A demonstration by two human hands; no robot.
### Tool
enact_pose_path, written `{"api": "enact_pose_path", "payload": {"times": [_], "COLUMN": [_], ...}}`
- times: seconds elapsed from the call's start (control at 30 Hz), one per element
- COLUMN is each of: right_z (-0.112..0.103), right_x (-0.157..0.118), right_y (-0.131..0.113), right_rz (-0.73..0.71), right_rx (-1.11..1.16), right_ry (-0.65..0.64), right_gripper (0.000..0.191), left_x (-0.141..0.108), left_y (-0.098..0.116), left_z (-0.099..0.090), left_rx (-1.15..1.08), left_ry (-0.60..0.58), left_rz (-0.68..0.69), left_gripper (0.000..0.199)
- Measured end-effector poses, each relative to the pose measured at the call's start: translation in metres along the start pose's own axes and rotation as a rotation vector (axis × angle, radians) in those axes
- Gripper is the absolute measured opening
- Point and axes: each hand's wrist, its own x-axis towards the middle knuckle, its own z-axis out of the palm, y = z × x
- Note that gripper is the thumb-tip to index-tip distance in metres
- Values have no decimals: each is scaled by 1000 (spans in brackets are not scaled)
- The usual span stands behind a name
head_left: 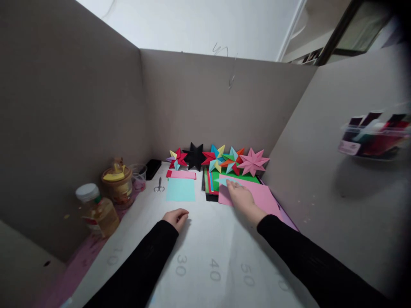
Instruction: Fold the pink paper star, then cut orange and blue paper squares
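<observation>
My right hand [242, 200] reaches over a stack of coloured paper, its fingertips at a light blue piece [227, 181] beside the large pink sheet [265, 197]. Green paper [248, 176] shows behind them. Whether the fingers grip the blue piece is hard to make out. My left hand [176, 219] rests on the white mat, fingers curled together, nothing visible in it. In front of it lies a square light blue sheet [180, 190], with pink strips [183, 174] behind that. Small scissors [159, 185] are to the left of the sheet.
Folded paper stars, one black [195, 156] and one pink [253, 161] among them, lean on the back panel. At left stand a bottle [100, 214], a lidded cup [118, 186], a clear cup [138, 177] and a black phone [153, 169]. A clear holder [374, 139] hangs on the right wall.
</observation>
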Motion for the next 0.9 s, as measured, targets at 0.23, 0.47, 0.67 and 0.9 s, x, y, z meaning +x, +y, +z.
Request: {"api": "enact_pose_path", "payload": {"times": [0.23, 0.47, 0.67, 0.9], "right_z": [76, 170, 182, 160], "right_x": [12, 23, 11, -27], "right_y": [-66, -38, -25, -32], "right_rz": [20, 269, 244, 87], "right_rx": [326, 265, 222, 147], "right_ry": [-33, 10, -28, -41], "right_gripper": [48, 27, 51, 50], "left_x": [5, 10, 19, 23], "left_y": [-4, -11, -15, -11], "left_z": [10, -12, -16, -13], "left_rx": [23, 141, 456, 590], "left_ry": [13, 70, -90, -295], "left_rz": [14, 46, 36, -125], "left_gripper": [23, 26, 46, 57]}}
